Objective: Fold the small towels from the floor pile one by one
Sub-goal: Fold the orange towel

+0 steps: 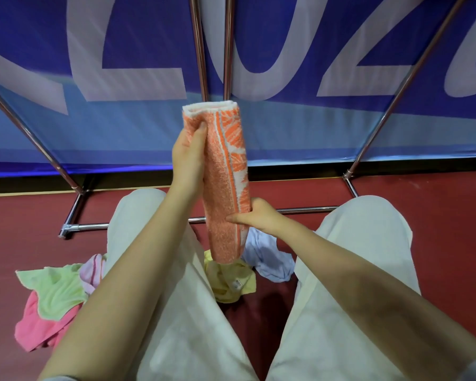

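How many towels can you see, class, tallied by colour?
Orange towel: 1
Green towel: 1
Pink towel: 1
Lilac striped towel: 1
Yellow towel: 1
Pale blue towel: 1
Total: 6

Towel held up before me, above my knees.
My left hand (188, 158) grips the folded orange-and-white terry towel (223, 185) high, right hand (254, 215) lower; crumpled small cloth towels (52, 295) lie on the floor below, left and between my legs.
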The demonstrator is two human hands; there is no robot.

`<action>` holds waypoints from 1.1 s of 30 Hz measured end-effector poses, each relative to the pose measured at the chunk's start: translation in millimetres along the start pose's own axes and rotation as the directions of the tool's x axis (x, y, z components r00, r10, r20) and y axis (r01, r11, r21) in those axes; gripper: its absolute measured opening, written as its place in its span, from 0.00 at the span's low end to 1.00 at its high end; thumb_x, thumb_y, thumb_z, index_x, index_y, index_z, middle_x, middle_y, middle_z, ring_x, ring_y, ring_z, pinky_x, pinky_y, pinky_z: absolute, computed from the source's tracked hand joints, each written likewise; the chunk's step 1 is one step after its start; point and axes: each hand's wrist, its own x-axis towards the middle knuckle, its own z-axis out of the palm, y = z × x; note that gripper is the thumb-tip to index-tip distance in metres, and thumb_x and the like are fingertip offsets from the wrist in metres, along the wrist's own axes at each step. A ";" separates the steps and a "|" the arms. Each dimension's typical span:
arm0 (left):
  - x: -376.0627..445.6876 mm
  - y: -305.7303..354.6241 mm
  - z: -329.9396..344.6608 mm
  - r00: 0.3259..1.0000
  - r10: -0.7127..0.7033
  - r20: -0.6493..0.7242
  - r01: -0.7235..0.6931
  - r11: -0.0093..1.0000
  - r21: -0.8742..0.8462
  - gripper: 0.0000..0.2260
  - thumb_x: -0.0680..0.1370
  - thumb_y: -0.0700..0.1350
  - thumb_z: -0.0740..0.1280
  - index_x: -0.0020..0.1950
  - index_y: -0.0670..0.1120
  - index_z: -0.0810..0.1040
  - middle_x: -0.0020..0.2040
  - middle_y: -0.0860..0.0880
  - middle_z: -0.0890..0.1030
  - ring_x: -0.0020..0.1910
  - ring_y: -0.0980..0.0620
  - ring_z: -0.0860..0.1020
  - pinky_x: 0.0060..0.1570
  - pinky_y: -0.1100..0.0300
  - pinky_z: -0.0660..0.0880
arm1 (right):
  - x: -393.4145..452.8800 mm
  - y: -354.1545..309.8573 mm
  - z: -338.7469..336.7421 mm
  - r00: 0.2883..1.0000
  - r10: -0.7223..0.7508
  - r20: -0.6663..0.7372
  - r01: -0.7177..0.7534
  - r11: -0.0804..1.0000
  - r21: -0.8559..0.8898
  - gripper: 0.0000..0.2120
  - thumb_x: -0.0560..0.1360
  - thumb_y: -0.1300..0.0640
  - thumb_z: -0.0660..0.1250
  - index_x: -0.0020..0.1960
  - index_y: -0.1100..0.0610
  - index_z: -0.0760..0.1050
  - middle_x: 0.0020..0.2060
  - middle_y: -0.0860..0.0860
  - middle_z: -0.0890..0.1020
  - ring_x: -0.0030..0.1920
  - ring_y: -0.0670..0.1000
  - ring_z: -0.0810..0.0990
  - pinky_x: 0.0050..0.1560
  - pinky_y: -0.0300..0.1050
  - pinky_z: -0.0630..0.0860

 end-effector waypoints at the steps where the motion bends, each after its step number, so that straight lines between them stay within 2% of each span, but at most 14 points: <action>1: 2.0 3.0 -3.9 0.999 0.016 -0.038 -0.016 1.000 -0.009 0.07 0.80 0.50 0.65 0.46 0.51 0.80 0.39 0.55 0.81 0.40 0.59 0.77 0.44 0.61 0.75 | 0.0 1.5 0.4 1.000 -0.010 0.016 0.011 1.000 -0.021 0.16 0.72 0.63 0.72 0.59 0.64 0.77 0.55 0.59 0.82 0.54 0.54 0.81 0.55 0.43 0.78; 5: 10.6 10.1 -19.5 0.981 0.031 -0.193 -0.040 0.998 -0.043 0.08 0.82 0.47 0.63 0.44 0.50 0.78 0.36 0.57 0.78 0.36 0.62 0.76 0.41 0.65 0.75 | -0.5 3.8 3.1 0.991 -0.025 0.128 0.041 0.991 -0.126 0.18 0.75 0.64 0.69 0.64 0.62 0.72 0.59 0.56 0.79 0.57 0.51 0.78 0.58 0.41 0.75; 9: 12.8 8.6 -28.9 0.971 -0.019 -0.240 0.010 0.999 -0.041 0.07 0.82 0.48 0.62 0.46 0.51 0.78 0.39 0.56 0.80 0.37 0.62 0.77 0.40 0.67 0.76 | 0.6 6.1 6.6 0.982 0.000 0.187 0.037 0.980 -0.196 0.19 0.76 0.64 0.66 0.66 0.59 0.69 0.62 0.55 0.77 0.62 0.54 0.76 0.64 0.48 0.72; 12: 8.2 5.5 -27.3 0.972 -0.089 -0.220 0.068 0.993 -0.099 0.07 0.82 0.49 0.62 0.48 0.50 0.78 0.43 0.53 0.82 0.44 0.57 0.80 0.48 0.60 0.78 | 2.4 6.0 4.3 0.988 -0.020 0.153 0.053 0.976 -0.213 0.18 0.76 0.65 0.65 0.65 0.58 0.69 0.61 0.55 0.77 0.61 0.54 0.77 0.61 0.46 0.73; 14: 3.7 4.2 -21.8 0.977 -0.104 -0.189 0.083 0.989 -0.119 0.07 0.81 0.49 0.63 0.49 0.49 0.79 0.45 0.52 0.82 0.47 0.54 0.80 0.53 0.55 0.78 | 3.6 2.1 3.2 0.995 -0.023 0.099 0.035 0.991 -0.128 0.16 0.76 0.63 0.66 0.63 0.57 0.71 0.58 0.54 0.79 0.58 0.53 0.78 0.58 0.44 0.75; 16: -0.7 3.6 -13.1 0.983 -0.094 -0.159 0.079 0.992 -0.103 0.08 0.81 0.48 0.63 0.48 0.49 0.79 0.44 0.51 0.83 0.47 0.53 0.80 0.56 0.53 0.77 | 6.1 -5.3 2.7 0.998 -0.053 0.018 0.052 0.998 0.046 0.15 0.77 0.61 0.66 0.63 0.58 0.72 0.57 0.54 0.80 0.56 0.52 0.79 0.55 0.41 0.76; 19: -4.7 8.3 3.3 0.990 -0.086 -0.113 0.073 0.991 -0.116 0.09 0.82 0.47 0.61 0.47 0.49 0.79 0.43 0.52 0.83 0.44 0.55 0.80 0.51 0.57 0.78 | 10.4 -19.1 -5.8 0.987 -0.114 -0.112 0.136 0.967 0.215 0.15 0.78 0.63 0.63 0.64 0.60 0.73 0.55 0.53 0.80 0.53 0.49 0.79 0.52 0.35 0.75; 22: 3.4 25.2 24.8 0.993 -0.100 -0.068 0.089 0.985 -0.150 0.08 0.82 0.47 0.61 0.47 0.49 0.78 0.42 0.52 0.82 0.40 0.58 0.81 0.43 0.61 0.79 | 14.8 -31.6 -22.2 0.972 -0.079 -0.221 0.158 0.917 0.366 0.13 0.79 0.64 0.62 0.62 0.59 0.74 0.54 0.55 0.81 0.51 0.50 0.79 0.56 0.42 0.75; 24: 15.4 40.9 41.4 0.996 -0.083 -0.045 0.075 0.984 -0.159 0.07 0.82 0.46 0.61 0.48 0.49 0.78 0.43 0.52 0.82 0.41 0.58 0.80 0.42 0.62 0.78 | 19.6 -41.6 -37.8 0.943 -0.017 -0.332 0.159 0.899 0.407 0.11 0.79 0.62 0.62 0.60 0.60 0.75 0.53 0.58 0.81 0.49 0.51 0.79 0.55 0.46 0.74; 26: 30.3 55.1 59.5 0.999 -0.043 -0.003 0.042 0.986 -0.164 0.06 0.82 0.44 0.62 0.50 0.48 0.79 0.46 0.51 0.82 0.45 0.57 0.80 0.46 0.61 0.77 | 24.6 -56.9 -59.7 0.899 -0.006 -0.437 0.169 0.926 0.336 0.10 0.79 0.59 0.62 0.58 0.61 0.76 0.52 0.58 0.81 0.49 0.51 0.77 0.51 0.44 0.73; 29: 53.7 76.9 84.0 0.999 0.021 0.041 -0.013 0.983 -0.181 0.04 0.78 0.42 0.66 0.52 0.45 0.79 0.48 0.48 0.82 0.44 0.55 0.80 0.43 0.61 0.77 | 23.6 -87.8 -104.5 0.839 -0.086 -0.538 0.214 0.960 0.180 0.12 0.79 0.56 0.62 0.59 0.61 0.76 0.52 0.56 0.81 0.52 0.51 0.78 0.51 0.43 0.73; 31: 66.5 93.5 99.3 0.996 0.082 0.026 -0.078 0.987 -0.137 0.10 0.73 0.44 0.68 0.53 0.43 0.80 0.49 0.46 0.82 0.46 0.53 0.80 0.45 0.58 0.77 | 17.7 -104.6 -138.1 0.822 -0.162 -0.546 0.217 0.976 0.037 0.13 0.79 0.52 0.63 0.57 0.59 0.78 0.49 0.52 0.82 0.51 0.49 0.78 0.51 0.43 0.72; 33: 76.5 107.7 115.3 0.991 0.135 0.005 -0.135 0.990 -0.029 0.16 0.69 0.47 0.68 0.55 0.46 0.78 0.54 0.46 0.81 0.50 0.49 0.80 0.50 0.53 0.78 | 10.5 -116.7 -170.9 0.809 -0.222 -0.544 0.200 0.975 -0.100 0.16 0.77 0.48 0.65 0.51 0.61 0.79 0.45 0.53 0.83 0.46 0.49 0.78 0.48 0.46 0.73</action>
